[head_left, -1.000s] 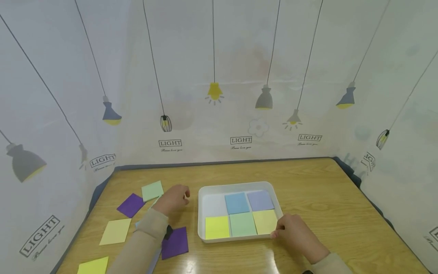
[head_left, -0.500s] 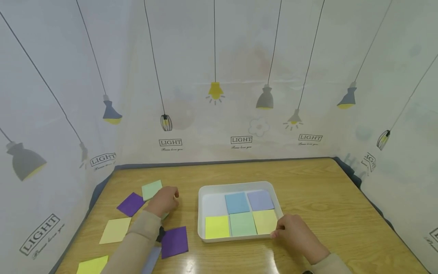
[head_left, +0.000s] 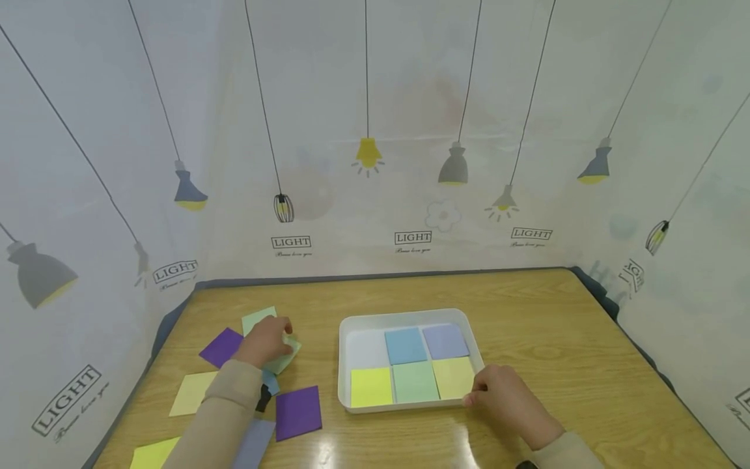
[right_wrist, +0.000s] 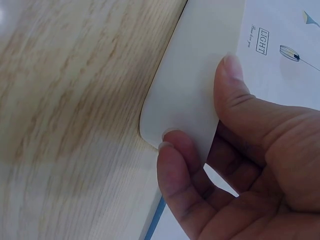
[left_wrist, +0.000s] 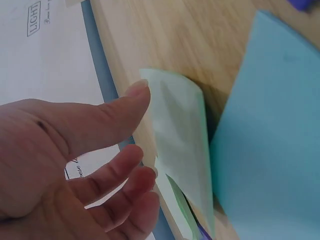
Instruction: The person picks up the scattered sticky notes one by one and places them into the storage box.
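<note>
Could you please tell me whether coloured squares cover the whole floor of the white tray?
No, the far left part of the white tray is bare, beside the blue square.

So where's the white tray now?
Head view: the tray sits on the table, right of the nearer purple square, the right hand gripping its near right corner.

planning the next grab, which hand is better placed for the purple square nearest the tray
Probably the left hand: it is nearer that purple square, on the same side of the white tray, while the right hand grips the tray's near right corner.
</note>
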Demonstrator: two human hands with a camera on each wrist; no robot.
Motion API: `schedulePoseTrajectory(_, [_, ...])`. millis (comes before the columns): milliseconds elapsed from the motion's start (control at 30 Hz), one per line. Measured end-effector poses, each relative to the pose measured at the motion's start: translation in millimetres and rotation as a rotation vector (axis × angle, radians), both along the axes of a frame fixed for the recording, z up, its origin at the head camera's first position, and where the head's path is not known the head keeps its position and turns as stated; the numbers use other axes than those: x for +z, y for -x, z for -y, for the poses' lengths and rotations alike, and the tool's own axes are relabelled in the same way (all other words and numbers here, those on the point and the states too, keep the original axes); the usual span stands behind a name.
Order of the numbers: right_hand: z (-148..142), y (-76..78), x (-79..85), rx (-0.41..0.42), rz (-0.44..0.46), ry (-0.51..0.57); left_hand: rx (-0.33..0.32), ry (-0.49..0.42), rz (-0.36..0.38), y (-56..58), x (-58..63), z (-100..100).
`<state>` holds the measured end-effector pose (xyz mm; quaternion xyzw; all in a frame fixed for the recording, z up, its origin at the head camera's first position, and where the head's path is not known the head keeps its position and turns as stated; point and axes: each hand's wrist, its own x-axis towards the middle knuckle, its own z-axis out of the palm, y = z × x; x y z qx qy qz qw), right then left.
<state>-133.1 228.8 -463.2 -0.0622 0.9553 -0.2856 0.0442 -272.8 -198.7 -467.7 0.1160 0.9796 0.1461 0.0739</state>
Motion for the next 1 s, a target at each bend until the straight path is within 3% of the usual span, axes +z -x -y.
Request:
schedulePoseTrajectory(500, [-1.6, 0.6, -1.2, 0.006, -0.011, -0.019, 0.006, 0.023, 0.055, 8.2, -10.8, 9.2])
schedulePoseTrajectory(800, [-1.0, 0.9, -0.8, -0.011, 0.003, -0.028, 0.104, 0.013, 0.081, 6.2, -8.4, 8.4])
schedulePoseTrajectory(1000, [0.8, 0.3, 0.0, -0.008, 0.001, -0.023, 0.133, 0.004, 0.096, 5.2, -7.0, 9.7])
